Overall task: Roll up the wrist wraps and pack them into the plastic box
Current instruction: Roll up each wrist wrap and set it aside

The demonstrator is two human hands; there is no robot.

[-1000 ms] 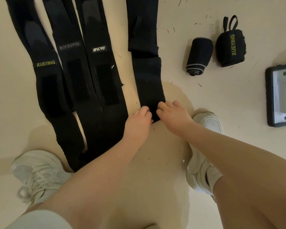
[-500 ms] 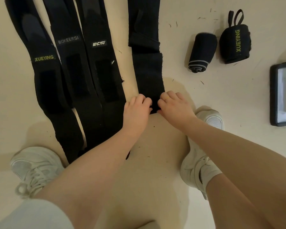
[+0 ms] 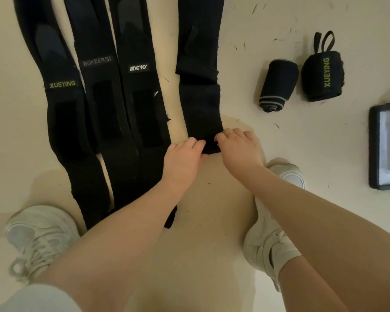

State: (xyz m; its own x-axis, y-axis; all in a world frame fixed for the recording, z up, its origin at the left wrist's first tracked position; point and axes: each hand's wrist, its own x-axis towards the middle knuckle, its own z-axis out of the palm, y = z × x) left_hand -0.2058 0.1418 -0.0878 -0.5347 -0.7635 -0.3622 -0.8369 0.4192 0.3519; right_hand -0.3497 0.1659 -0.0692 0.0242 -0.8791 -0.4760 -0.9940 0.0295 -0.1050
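Here the near end of the unbranded wrist wrap [image 3: 200, 109] is pinched by the left hand [image 3: 182, 157] and the right hand [image 3: 238, 147], fingers curled over its small rolled edge; the fingertips are hidden under the fold. Left of it three flat wraps are laid on the floor [image 3: 279, 143]: MCYO wrap [image 3: 140, 91], BOKEERSI wrap [image 3: 99, 86], XUEYING wrap [image 3: 63, 104], all cut off at the top. To the right two rolled wraps are seen, striped roll [image 3: 276, 84] and XUEYING roll [image 3: 322, 75]. The plastic box [image 3: 386, 147] is cut off at the right edge
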